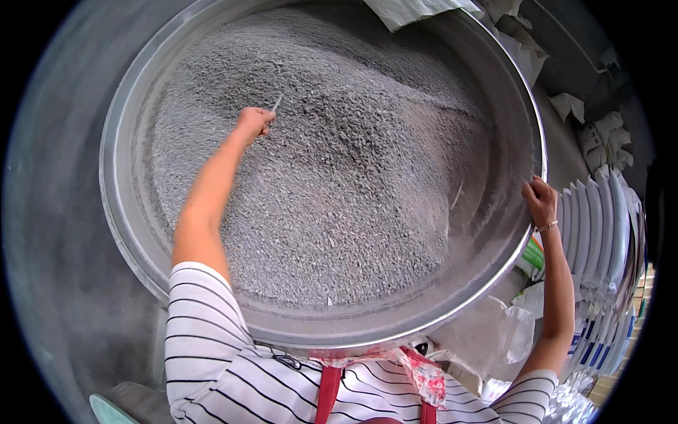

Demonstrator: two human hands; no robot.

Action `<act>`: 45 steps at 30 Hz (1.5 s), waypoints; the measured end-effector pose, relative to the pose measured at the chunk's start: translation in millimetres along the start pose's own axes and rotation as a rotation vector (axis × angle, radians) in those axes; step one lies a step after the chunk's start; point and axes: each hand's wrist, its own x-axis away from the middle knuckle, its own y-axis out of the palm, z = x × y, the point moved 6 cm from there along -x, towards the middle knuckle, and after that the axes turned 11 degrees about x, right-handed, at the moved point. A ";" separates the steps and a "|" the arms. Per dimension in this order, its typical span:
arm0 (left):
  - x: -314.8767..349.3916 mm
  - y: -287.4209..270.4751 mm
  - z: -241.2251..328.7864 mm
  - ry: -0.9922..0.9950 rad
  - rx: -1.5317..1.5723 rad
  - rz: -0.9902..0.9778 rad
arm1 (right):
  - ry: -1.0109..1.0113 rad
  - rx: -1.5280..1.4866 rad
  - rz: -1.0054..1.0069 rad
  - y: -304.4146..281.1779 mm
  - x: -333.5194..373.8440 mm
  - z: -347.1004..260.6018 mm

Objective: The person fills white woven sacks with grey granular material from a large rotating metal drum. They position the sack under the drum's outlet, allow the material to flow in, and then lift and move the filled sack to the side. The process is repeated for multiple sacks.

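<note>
A large round metal tub point(113, 152) in front of me holds a heap of grey granules point(339, 184). My left hand point(255, 123) reaches over the heap, its fingers pinched on a thin pale strip point(278, 103) that points up and away. What the strip is made of I cannot tell. At the right side of the tub, my right hand point(541, 201) is closed on the metal rim. Another thin pale sliver point(458, 194) lies near the right edge of the granules.
White sheeting point(417, 10) hangs over the tub's far rim. Stacked white sacks point(600, 233) stand on the right, with crumpled bags point(606, 138) beyond them. A clear plastic bag point(487, 325) sits below the rim near my right arm. A grey wall point(56, 212) rises on the left.
</note>
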 end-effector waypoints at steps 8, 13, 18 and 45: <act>97.5 60.8 92.9 -0.021 0.583 -0.373 | 0.012 -0.157 0.032 0.3 2.3 10.2; 137.5 51.6 115.9 -0.024 0.745 -0.290 | 0.012 -0.243 0.033 3.4 0.4 10.1; 176.7 44.8 127.7 0.062 0.687 -0.243 | -0.063 -0.126 0.004 -3.7 3.4 7.8; 160.5 11.0 1.0 0.182 -0.913 0.406 | -0.155 -0.251 -0.050 -7.8 2.3 4.7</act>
